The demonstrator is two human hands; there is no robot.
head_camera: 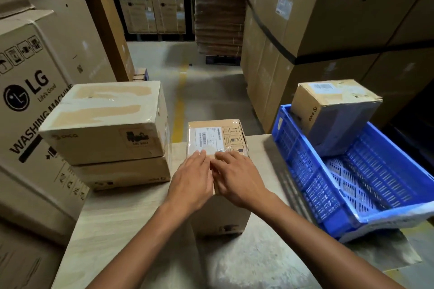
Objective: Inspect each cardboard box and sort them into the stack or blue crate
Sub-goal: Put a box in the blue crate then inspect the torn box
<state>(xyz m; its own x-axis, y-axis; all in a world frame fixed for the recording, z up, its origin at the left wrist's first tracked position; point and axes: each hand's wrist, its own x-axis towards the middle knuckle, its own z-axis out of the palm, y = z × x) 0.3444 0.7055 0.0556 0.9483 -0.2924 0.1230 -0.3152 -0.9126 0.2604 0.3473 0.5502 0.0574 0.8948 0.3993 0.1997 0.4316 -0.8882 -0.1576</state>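
Note:
A small cardboard box (217, 138) with a white shipping label on top stands upright in the middle of the table (122, 223). My left hand (191, 178) and my right hand (234, 178) lie side by side on its top near edge, fingers straight and flat. To the left is a stack of two taped cardboard boxes (105, 124). On the right, the blue crate (333, 195) holds one cardboard box (333, 112) tilted against its far corner.
A large washing machine carton (28, 105) stands against the table's left side. Tall strapped cartons (328, 30) rise behind the crate. An aisle with a yellow floor line (179, 110) runs ahead to stacked pallets.

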